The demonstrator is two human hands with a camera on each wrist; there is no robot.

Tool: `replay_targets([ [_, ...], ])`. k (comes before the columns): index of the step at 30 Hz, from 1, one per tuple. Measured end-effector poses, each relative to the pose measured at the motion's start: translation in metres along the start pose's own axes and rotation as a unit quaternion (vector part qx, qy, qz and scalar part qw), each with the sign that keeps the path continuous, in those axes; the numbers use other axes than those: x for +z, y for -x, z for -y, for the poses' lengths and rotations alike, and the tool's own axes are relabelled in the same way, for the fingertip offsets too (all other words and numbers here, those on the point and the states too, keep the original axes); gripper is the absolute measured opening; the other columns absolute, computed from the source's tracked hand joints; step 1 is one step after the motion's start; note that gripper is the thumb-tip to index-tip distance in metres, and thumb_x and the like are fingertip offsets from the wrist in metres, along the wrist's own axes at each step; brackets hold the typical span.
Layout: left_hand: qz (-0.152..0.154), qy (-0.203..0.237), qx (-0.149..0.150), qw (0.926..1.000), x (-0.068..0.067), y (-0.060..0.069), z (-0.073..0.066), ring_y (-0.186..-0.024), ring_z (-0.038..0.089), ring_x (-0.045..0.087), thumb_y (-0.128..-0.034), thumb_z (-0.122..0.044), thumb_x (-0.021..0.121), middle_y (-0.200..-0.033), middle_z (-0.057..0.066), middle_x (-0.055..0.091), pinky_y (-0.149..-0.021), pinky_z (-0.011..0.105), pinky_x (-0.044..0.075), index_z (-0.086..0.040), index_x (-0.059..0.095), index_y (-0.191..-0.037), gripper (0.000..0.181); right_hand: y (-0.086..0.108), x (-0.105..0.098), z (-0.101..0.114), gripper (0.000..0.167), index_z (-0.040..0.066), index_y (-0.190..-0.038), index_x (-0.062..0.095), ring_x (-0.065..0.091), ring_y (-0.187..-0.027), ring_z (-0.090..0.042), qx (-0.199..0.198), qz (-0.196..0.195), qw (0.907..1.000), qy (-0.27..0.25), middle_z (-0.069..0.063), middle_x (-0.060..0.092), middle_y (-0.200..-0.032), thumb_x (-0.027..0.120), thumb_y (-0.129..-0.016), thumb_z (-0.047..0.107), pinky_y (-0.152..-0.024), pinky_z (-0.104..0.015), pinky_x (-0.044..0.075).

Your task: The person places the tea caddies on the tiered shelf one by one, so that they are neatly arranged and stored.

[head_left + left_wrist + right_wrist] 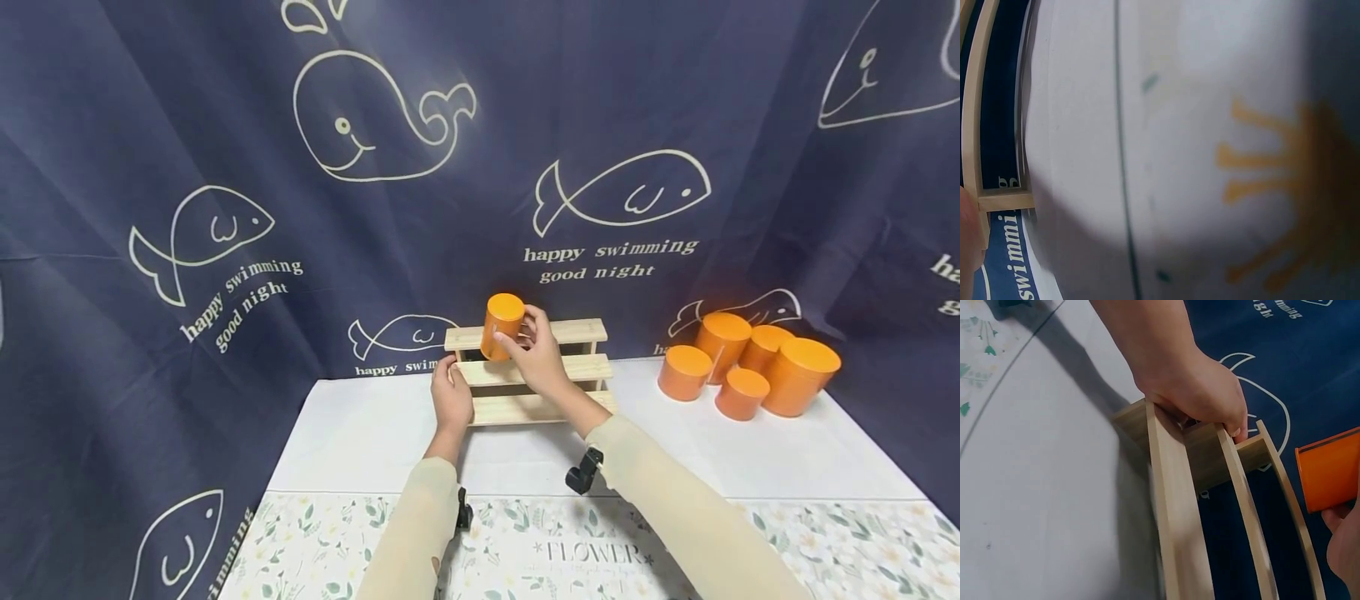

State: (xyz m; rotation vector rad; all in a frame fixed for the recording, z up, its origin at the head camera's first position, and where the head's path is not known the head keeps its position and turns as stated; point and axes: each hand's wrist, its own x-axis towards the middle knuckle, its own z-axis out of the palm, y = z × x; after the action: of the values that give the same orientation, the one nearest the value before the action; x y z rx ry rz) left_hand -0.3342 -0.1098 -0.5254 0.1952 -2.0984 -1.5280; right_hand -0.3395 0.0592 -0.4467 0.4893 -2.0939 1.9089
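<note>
In the head view, a three-tier light wooden rack (525,408) stands against the curtain. My left hand (452,400) grips its left end; the right wrist view shows that left hand (1200,390) with its fingers around the wooden end of the rack (1179,506). An orange cylindrical can (498,329) is upright in my right hand (542,358), at the left part of the upper tiers. Whether its base touches a tier I cannot tell. At the right edge of the right wrist view, fingers of the right hand (1344,544) hold the can (1329,472).
Several orange cans of different sizes, among them a tall one (801,379) and a small one (742,393), stand grouped at the right on the white tabletop (360,433). A dark blue curtain (420,250) with fish drawings hangs behind. A floral cloth (337,533) covers the front.
</note>
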Motion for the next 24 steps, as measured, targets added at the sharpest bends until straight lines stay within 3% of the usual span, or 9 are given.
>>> replay_targets([
  [6, 0.001, -0.012, 0.0, 0.9999, 0.001, 0.0, 0.0, -0.135, 0.04, 0.059, -0.1092, -0.006, 0.044, -0.13, 0.026, 0.065, -0.119, 0.054, 0.045, 0.004, 0.063, -0.13, 0.03, -0.01, 0.01, 0.006, 0.071, 0.001, -0.158, 0.035, 0.055, -0.137, -0.046, -0.002, 0.011, 0.9999, 0.007, -0.027, 0.043, -0.153, 0.074, -0.099, 0.011, -0.118, -0.058, 0.046],
  [12, 0.004, -0.014, -0.001, 0.9999, 0.002, 0.0, 0.0, -0.134, 0.04, 0.059, -0.1092, -0.006, 0.044, -0.13, 0.026, 0.065, -0.117, 0.054, 0.045, 0.005, 0.062, -0.129, 0.03, -0.012, 0.019, 0.034, 0.069, -0.003, -0.158, 0.034, 0.054, -0.137, -0.047, 0.005, 0.033, 0.9994, -0.002, -0.029, 0.047, -0.148, 0.07, -0.101, 0.009, -0.12, -0.057, 0.044],
  [19, 0.0, -0.023, 0.003, 0.9997, 0.003, 0.003, 0.0, -0.133, 0.041, 0.06, -0.1087, -0.005, 0.044, -0.13, 0.026, 0.065, -0.116, 0.054, 0.046, 0.005, 0.062, -0.128, 0.029, -0.033, 0.031, 0.001, 0.069, 0.004, -0.159, 0.035, 0.059, -0.137, -0.038, -0.004, 0.029, 0.9991, 0.03, -0.021, 0.053, -0.147, 0.07, -0.102, 0.021, -0.117, -0.051, 0.05],
  [24, -0.001, -0.028, 0.014, 0.9995, 0.002, 0.002, -0.002, -0.131, 0.042, 0.06, -0.1082, -0.005, 0.043, -0.129, 0.027, 0.065, -0.115, 0.055, 0.047, 0.007, 0.062, -0.128, 0.03, -0.038, 0.037, -0.002, 0.067, 0.004, -0.158, 0.037, 0.061, -0.134, -0.037, -0.009, 0.023, 0.9991, 0.036, -0.021, 0.054, -0.145, 0.07, -0.102, 0.017, -0.115, -0.051, 0.052],
])
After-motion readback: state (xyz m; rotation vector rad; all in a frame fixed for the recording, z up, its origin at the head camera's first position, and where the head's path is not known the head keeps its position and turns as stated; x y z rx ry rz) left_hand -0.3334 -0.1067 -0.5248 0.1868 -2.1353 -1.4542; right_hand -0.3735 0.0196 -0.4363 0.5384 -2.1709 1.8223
